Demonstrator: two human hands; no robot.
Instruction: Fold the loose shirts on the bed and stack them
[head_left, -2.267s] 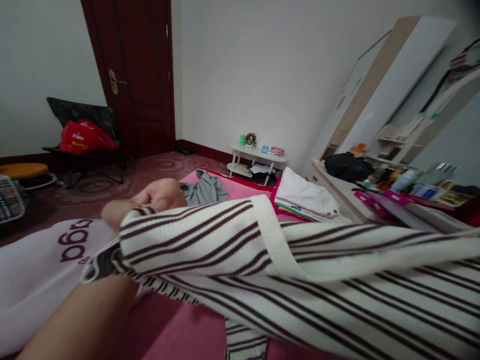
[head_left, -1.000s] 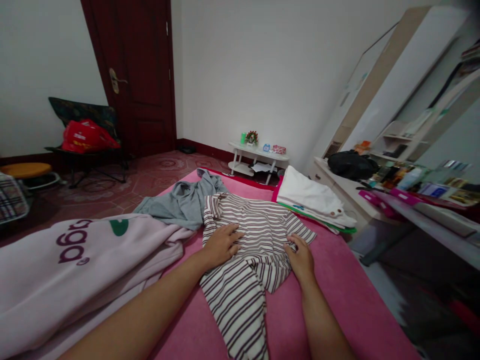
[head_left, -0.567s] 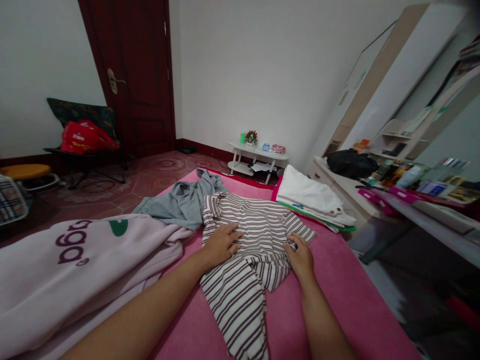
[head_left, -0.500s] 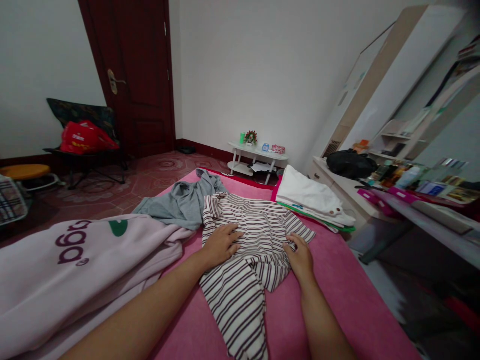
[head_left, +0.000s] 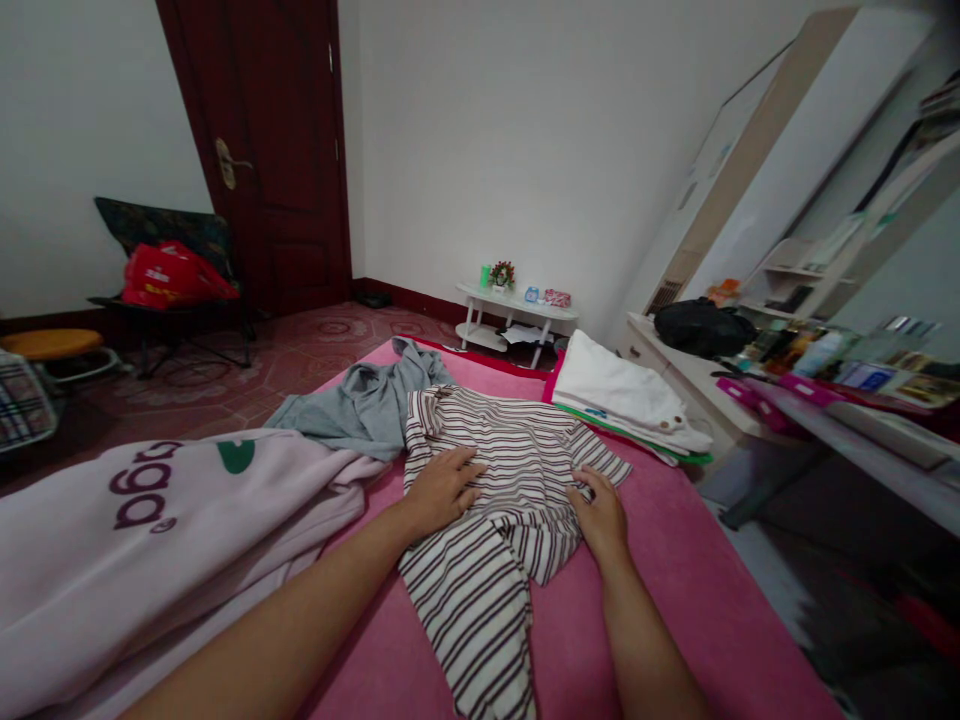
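Observation:
A white shirt with dark stripes (head_left: 501,470) lies spread on the pink bed cover (head_left: 675,570), its lower part trailing toward me. My left hand (head_left: 441,487) rests flat on the shirt's left side, fingers stretched out. My right hand (head_left: 600,512) lies on the shirt's right edge near a sleeve, fingers flat and slightly curled over the cloth. Neither hand lifts anything.
A pale pink sweatshirt with dark lettering (head_left: 142,540) covers the bed's left. A grey garment (head_left: 371,400) lies beyond it. Folded white clothes (head_left: 626,395) are stacked at the far right corner. A cluttered desk (head_left: 825,400) stands right; a small white table (head_left: 517,315), a door and a chair stand beyond.
2.3 s ago the striped shirt was held up close in front of the camera; it now lies on the bed with both hands on it. Over the last second nothing moved.

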